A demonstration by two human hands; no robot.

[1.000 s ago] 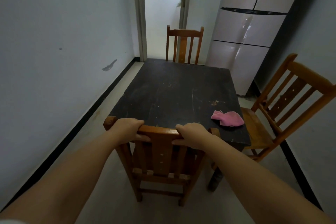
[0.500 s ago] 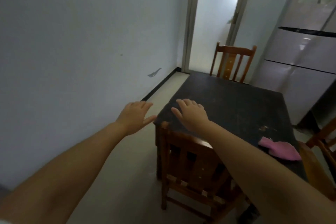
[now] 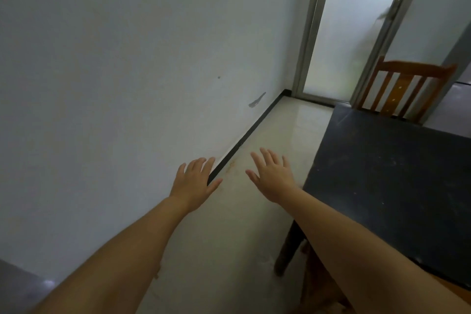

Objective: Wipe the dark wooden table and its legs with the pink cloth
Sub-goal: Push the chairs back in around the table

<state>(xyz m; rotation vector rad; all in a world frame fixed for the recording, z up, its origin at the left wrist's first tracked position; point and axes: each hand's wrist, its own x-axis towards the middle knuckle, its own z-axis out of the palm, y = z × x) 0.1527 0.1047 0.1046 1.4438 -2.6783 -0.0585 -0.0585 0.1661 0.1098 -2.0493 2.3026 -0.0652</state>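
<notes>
The dark wooden table (image 3: 397, 181) fills the right side of the view, its near left leg (image 3: 288, 252) showing below the top. My left hand (image 3: 195, 183) hovers open, palm down, over the strip of floor beside the wall. My right hand (image 3: 271, 177) is also open with fingers spread, over the floor just left of the table's edge. Neither hand holds anything. The pink cloth is out of view.
A white wall (image 3: 114, 84) with a black skirting board runs along the left. A wooden chair (image 3: 405, 89) stands at the table's far end before a frosted glass door (image 3: 354, 23). Part of another chair (image 3: 316, 283) shows under my right arm.
Both hands let go of the near chair's backrest and opened. The view swung left, so the pink cloth and most of the near chair left the frame.
</notes>
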